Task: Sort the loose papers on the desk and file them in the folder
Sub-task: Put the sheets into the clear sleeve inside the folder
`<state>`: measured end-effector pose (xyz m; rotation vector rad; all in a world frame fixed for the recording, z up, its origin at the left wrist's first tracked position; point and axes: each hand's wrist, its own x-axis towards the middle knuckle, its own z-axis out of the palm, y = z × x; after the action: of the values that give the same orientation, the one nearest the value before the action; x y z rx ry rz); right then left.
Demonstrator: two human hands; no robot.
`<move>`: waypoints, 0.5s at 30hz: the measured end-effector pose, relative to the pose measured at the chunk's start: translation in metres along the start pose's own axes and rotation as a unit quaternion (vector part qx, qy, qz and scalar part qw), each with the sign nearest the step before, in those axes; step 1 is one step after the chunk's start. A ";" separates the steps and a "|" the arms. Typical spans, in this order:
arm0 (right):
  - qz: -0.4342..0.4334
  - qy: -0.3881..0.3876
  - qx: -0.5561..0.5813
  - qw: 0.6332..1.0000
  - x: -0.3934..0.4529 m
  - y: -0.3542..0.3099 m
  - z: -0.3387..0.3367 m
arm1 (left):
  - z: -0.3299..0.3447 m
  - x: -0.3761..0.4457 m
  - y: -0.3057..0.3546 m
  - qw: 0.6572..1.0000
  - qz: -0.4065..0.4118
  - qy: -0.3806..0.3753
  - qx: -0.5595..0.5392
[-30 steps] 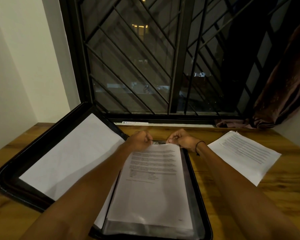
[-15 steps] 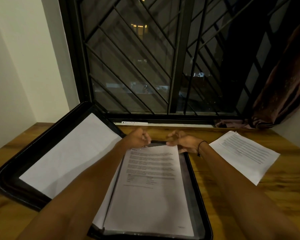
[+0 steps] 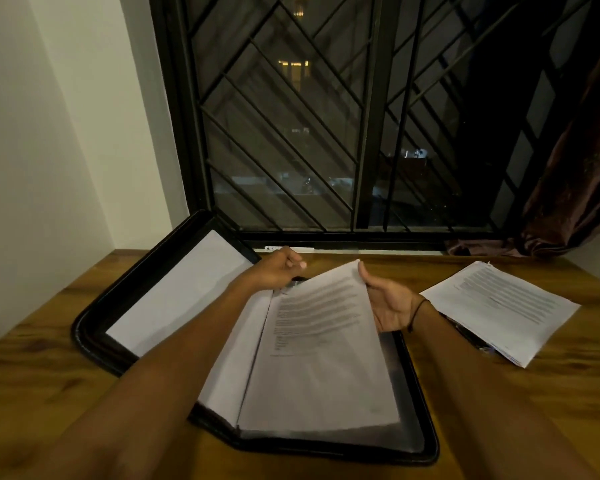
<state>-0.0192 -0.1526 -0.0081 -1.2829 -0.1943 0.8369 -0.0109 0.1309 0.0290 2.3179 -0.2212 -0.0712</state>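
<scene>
An open black folder [image 3: 417, 403] lies on the wooden desk, with a blank white sheet [image 3: 177, 292] in its left flap. A stack of printed papers [image 3: 319, 362] rests on its right half, top right corner lifted. My right hand [image 3: 385, 303] holds that raised edge, thumb on top and palm turned up. My left hand [image 3: 281, 268] is at the stack's top left, fingers curled around something dark that I cannot make out. A second pile of printed papers [image 3: 503, 306] lies loose on the desk to the right of the folder.
The desk [image 3: 32, 382] butts against a barred window [image 3: 326, 133] at the back and a white wall on the left. A dark curtain [image 3: 568, 188] hangs at the far right. Something dark, perhaps a pen [image 3: 471, 337], pokes out from under the right-hand pile.
My right hand has opened from the top clip area and lifted the right edge of the stack. My left hand rose slightly. The view tilted upward a little.
</scene>
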 end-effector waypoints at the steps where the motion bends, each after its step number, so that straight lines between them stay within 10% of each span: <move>1: -0.021 0.015 0.022 0.999 0.001 0.001 0.009 | -0.009 -0.011 0.005 1.000 -0.015 -0.012 0.002; 10: -0.051 -0.153 -0.041 0.986 0.024 0.003 0.097 | -0.090 -0.085 0.007 0.962 -0.144 -0.048 -0.228; 15: -0.088 -0.086 -0.249 0.961 0.050 0.017 0.139 | -0.126 -0.112 0.002 0.957 -0.158 -0.047 -0.238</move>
<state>-0.0702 -0.0130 0.0049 -1.6314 -0.6834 0.7697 -0.1059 0.2401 0.1155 1.8485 0.1149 -0.3562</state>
